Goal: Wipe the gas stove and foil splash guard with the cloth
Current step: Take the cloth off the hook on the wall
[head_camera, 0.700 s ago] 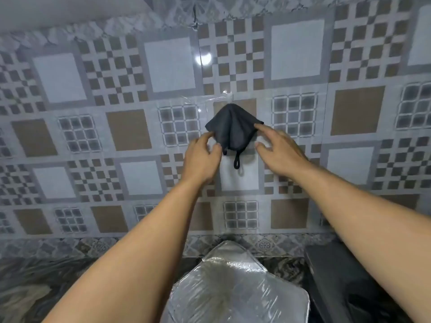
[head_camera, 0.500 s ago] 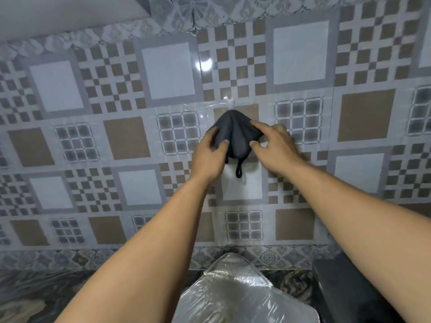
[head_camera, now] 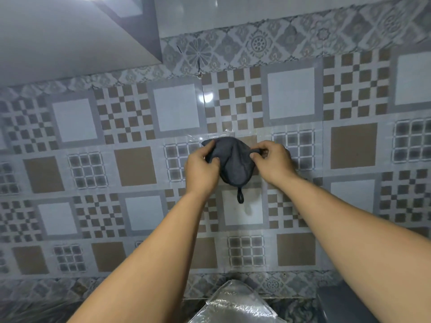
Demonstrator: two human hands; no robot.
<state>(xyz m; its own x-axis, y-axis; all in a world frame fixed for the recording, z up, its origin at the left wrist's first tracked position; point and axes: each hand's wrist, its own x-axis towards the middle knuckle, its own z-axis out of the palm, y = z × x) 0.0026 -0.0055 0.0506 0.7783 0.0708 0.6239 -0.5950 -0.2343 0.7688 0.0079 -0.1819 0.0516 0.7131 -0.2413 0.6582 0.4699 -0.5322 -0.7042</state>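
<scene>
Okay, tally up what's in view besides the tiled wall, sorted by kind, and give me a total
Hands: 2, left hand and right hand, both pinching the cloth
Cloths: 1, dark grey cloth held up against the wall, its loop hanging below
Foil splash guards: 1, foil splash guard at the bottom edge
Total: 4

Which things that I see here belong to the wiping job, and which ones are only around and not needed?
Belong to the job:
- dark cloth, hanging on the wall, gripped at both sides
- left hand and right hand, both holding it
- foil splash guard, at the bottom edge

Only around:
- patterned wall tiles
- dark object at the bottom right, too cut off to identify
</scene>
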